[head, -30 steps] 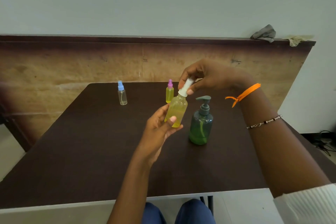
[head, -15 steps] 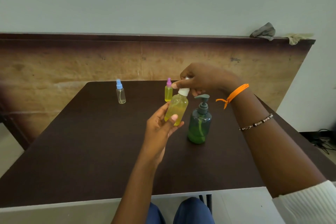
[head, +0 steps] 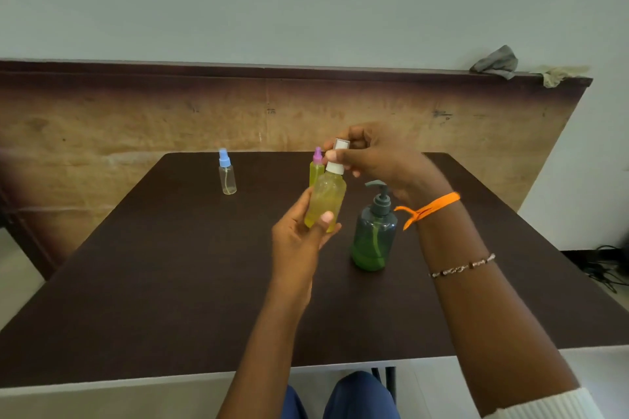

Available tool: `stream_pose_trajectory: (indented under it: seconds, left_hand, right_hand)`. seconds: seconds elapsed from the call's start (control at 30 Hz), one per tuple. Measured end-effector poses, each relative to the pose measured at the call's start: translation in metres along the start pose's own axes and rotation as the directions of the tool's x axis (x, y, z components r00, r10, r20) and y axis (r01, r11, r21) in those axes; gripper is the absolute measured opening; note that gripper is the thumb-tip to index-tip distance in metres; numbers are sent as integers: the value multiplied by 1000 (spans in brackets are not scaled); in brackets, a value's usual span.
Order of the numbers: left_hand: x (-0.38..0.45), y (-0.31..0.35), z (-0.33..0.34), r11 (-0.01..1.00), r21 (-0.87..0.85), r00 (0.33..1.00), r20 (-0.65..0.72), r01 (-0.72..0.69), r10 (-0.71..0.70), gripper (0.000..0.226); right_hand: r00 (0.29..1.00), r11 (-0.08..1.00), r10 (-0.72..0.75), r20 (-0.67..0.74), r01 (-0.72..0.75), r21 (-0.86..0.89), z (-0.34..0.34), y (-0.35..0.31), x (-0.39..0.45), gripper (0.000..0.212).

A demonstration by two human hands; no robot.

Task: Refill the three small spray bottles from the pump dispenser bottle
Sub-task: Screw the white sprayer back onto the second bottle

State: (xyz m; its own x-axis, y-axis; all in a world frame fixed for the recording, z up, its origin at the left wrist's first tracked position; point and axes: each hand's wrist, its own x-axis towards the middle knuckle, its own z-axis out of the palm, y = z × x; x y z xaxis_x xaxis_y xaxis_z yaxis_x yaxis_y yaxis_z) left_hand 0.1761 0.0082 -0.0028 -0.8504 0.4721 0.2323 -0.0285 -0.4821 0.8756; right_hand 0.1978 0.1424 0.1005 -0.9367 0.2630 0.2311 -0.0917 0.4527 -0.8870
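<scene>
Left hand (head: 299, 238) grips the yellow spray bottle (head: 325, 202) above the tabletop (head: 170, 265), tilted slightly; right hand (head: 377, 156) pinches its white cap (head: 337, 158). The green pump bottle (head: 373, 231) stands just right of it, the pink-capped bottle (head: 316, 168) behind, the blue-capped bottle (head: 226, 172) well left

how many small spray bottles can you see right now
3. White-capped bottle held above the table by both hands; purple-capped bottle standing just behind it, partly hidden; blue-capped bottle standing at the far left.
</scene>
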Motion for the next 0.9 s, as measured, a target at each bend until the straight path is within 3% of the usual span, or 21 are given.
stream_pose_trajectory:
  seconds: [0.03, 0.1, 0.17, 0.27, 0.33, 0.4, 0.47, 0.53, 0.6, 0.67, 0.7, 0.77, 0.83, 0.9]
  left_hand:
    - [1, -1, 1, 996, 81, 999, -28, -43, 45, 47]
    - [0, 0, 2, 989, 133, 997, -24, -70, 74, 43]
    - [-3, 6, 3, 1000, 27, 999, 53, 4, -5, 33]
    - [-5, 19, -1, 932, -264, 954, 233, 250, -190, 31]
    - [-5, 24, -7, 880, -337, 914, 346, 334, -214, 37]
    - [-7, 25, -6, 873, -343, 898, 392, 346, -202, 37]
    - [-7, 23, 0, 944, -230, 940, 301, 236, -162, 33]
    - [-4, 20, 7, 999, 40, 993, 115, 12, -17, 36]
    - [-1, 19, 10, 968, 200, 988, 39, -151, 146, 41]
    - [-1, 19, 12, 953, 227, 980, 32, -201, 198, 34]
    - [-2, 21, 13, 970, 182, 986, 34, -164, 160, 27]
    - [-5, 30, 14, 997, -72, 995, 102, 25, -17, 26]
    - [-5, 36, 11, 906, -324, 944, 272, 271, -185, 40]
    - [-3, 41, 5, 776, -442, 856, 463, 450, -233, 47]
  right_hand:
    - [994, 998, 16, -111, -23, -60, 7, 4, 0, 8]
    - [965, 990, 2, -263, -39, -137, 16, 11, 1, 19]
    - [966, 998, -23, -257, 6, -68, 13, 11, -2, 19]
    - [995, 961, -78, 60, 59, 270, 0, 9, -7, 17]
    - [962, 895, -165, 217, 54, 442, -6, 15, -7, 31]
    - [942, 850, -188, 277, 15, 526, -7, 18, -6, 36]
    - [965, 856, -132, 228, -5, 517, -5, 17, -6, 28]
    - [993, 917, -79, 86, 39, 398, -1, 9, -9, 13]
    - [996, 945, -69, -58, 84, 317, 7, 2, -14, 5]
    - [984, 947, -81, -160, 126, 295, 17, -1, -15, 3]
    - [979, 945, -86, -183, 138, 295, 19, -2, -15, 3]
    - [987, 927, -115, -111, 146, 346, 15, -2, -14, 6]
    - [984, 875, -170, 53, 126, 467, 4, -3, -14, 12]
    - [957, 802, -236, 168, 94, 591, -3, -1, -12, 20]
